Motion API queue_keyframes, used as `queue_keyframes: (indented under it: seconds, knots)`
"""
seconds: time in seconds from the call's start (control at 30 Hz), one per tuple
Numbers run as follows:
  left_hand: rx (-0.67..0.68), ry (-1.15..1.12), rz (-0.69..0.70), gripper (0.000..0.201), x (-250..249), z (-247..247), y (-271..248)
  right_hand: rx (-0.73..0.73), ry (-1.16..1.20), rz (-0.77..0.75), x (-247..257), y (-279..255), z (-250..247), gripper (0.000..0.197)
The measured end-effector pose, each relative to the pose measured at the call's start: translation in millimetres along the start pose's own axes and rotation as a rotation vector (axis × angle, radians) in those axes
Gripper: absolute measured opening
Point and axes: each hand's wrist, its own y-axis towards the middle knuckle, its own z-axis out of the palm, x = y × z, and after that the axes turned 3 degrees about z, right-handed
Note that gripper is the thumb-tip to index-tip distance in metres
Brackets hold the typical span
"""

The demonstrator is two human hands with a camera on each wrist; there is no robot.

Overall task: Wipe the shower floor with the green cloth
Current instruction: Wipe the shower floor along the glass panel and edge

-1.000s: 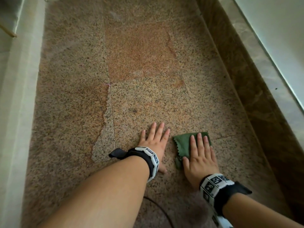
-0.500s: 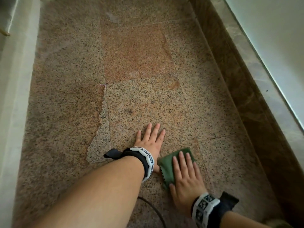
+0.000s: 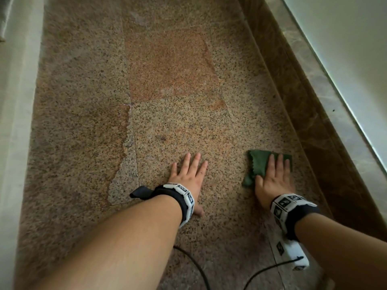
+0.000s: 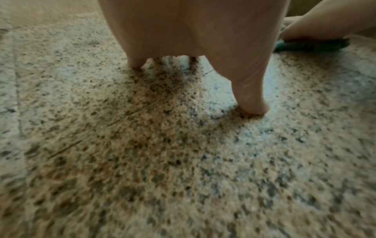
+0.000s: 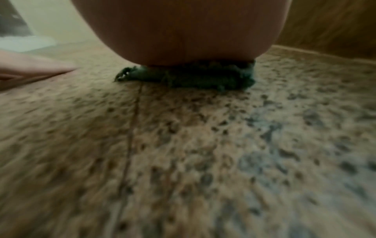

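The person's left hand (image 3: 189, 176) lies flat and bare on the speckled tan-and-brown granite shower floor (image 3: 180, 126), fingers straight and slightly spread, palm down, holding nothing; from the left wrist view the thumb (image 4: 252, 103) presses its tip onto the stone while the palm arches a little above it. The right hand (image 3: 273, 178) lies to its right, well apart from it, also flat with fingers straight and close together, pressing down on the small dark green cloth with a zigzag-cut edge (image 3: 258, 162). The cloth is spread on the floor under the fingers and palm, its far edge and left side showing beyond the hand, and a bunched corner sticks out beside the thumb. In the right wrist view the cloth (image 5: 189, 77) appears as a crumpled dark strip squeezed between the heel of the hand and the stone, though that picture is blurred. The cloth sits near the brown marbled stone kerb (image 3: 310, 114) that runs along the right side of the floor, not touching it as far as can be told. A pale wall (image 3: 18, 101) borders the floor on the left. Both wrists carry black straps with white marker-printed bands (image 3: 291, 204), and thin black cables (image 3: 196, 266) trail across the floor below the forearms.
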Motion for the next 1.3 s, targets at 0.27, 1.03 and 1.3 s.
queue_keyframes:
  seconds: [0.27, 1.03, 1.3]
  knots:
    - [-0.006, -0.008, -0.004, 0.144, 1.9, 0.8, -0.3, 0.037, -0.040, -0.272, 53.3, -70.9, 55.3, 0.084]
    - [0.043, 0.012, -0.023, 0.149, 0.8, -2.5, 2.8, -0.124, 0.323, 0.010, 8.3, -31.4, -7.9, 0.065]
    - [0.046, 0.002, -0.007, 0.147, 1.3, -1.0, 1.9, -0.133, 0.182, -0.002, 17.6, -25.4, 11.4, 0.067]
